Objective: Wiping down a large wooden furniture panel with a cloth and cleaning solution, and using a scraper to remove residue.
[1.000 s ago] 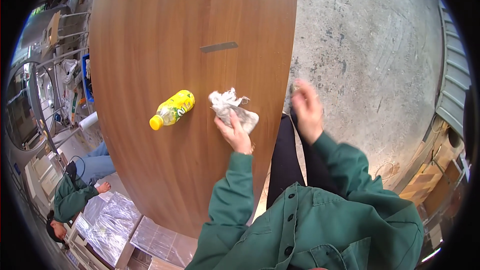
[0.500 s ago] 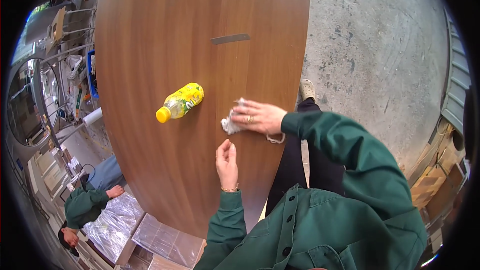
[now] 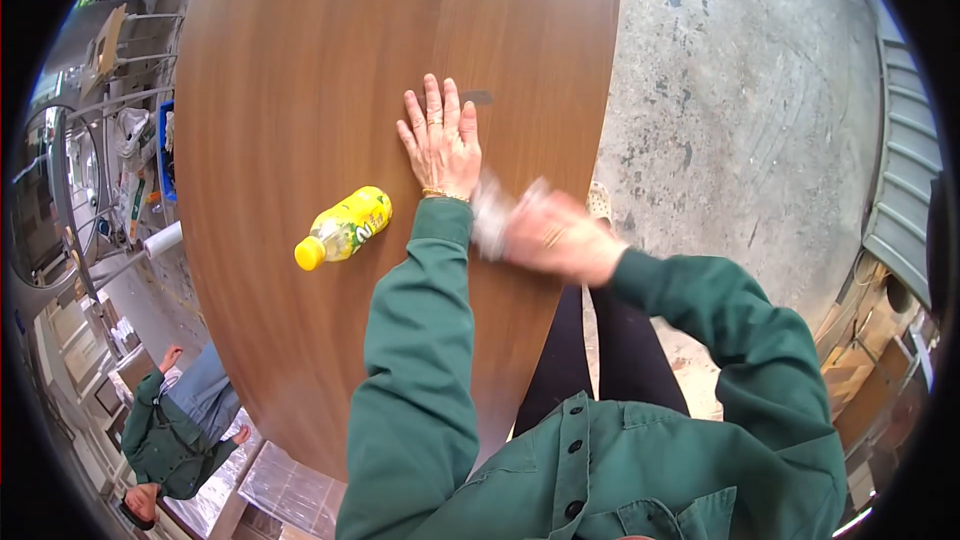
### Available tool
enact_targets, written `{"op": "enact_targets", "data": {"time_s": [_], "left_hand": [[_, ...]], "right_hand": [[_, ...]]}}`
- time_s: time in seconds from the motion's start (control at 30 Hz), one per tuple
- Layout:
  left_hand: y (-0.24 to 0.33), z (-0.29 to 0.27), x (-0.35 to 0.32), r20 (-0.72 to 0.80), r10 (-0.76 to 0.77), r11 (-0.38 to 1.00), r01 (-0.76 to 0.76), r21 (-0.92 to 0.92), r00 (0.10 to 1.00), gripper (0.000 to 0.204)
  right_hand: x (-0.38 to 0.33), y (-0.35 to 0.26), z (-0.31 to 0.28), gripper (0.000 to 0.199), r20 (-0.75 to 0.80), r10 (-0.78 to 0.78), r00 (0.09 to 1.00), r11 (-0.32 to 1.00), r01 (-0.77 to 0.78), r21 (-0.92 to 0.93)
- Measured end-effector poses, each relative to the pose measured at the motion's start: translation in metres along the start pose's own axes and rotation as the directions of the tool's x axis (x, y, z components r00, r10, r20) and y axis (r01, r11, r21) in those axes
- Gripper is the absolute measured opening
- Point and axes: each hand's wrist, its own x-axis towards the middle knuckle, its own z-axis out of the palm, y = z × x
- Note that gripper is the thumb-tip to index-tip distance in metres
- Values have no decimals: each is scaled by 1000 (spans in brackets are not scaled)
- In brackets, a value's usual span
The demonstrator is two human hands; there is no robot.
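My left hand (image 3: 440,145) lies flat with fingers spread on a large brown wood-grain panel (image 3: 300,90). It covers part of a thin grey metal strip (image 3: 479,97), whose right end shows beside the thumb. Close to the right of my left wrist, my right hand (image 3: 560,235) is closed on a crumpled white cloth (image 3: 490,217). Hand and cloth are both smeared by motion, so the exact grip is hard to see. Left of my left forearm, a yellow-labelled plastic bottle (image 3: 347,225) with a yellow cap lies on its side on the panel.
Grey concrete floor (image 3: 720,120) runs along the panel's right edge, where my legs and a light clog (image 3: 598,202) show. A co-worker (image 3: 175,430) in a green jacket is at the lower left, near plastic-wrapped boards (image 3: 290,485). Racks and a blue crate (image 3: 167,150) line the left.
My left hand has reached forward, from a raised pose to flat on the panel over the strip. My right hand has shifted slightly right with the cloth. The co-worker has changed posture.
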Motion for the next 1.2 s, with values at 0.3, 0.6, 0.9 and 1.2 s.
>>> {"op": "enact_targets", "data": {"time_s": [0.3, 0.6, 0.9, 1.2], "left_hand": [[-7, 0, 11, -9, -305, 948, 305, 93, 952, 61], [52, -52, -138, -78, -809, 454, 535, -713, 583, 56], [-16, -55, -46, -342, -888, 432, 297, -852, 308, 58], [95, -97, 19, -85, -679, 468, 341, -815, 729, 69]], "right_hand": [[-26, 280, -113, 32, -716, 639, 280, 343, -937, -60], [41, 96, 13, 50, 175, -281, 944, 956, 260, 137], [-95, 471, -192, 28, -290, 949, -127, 106, -735, 669], [-64, 288, -185, 61, 593, 727, 347, -525, -276, 805]]}}
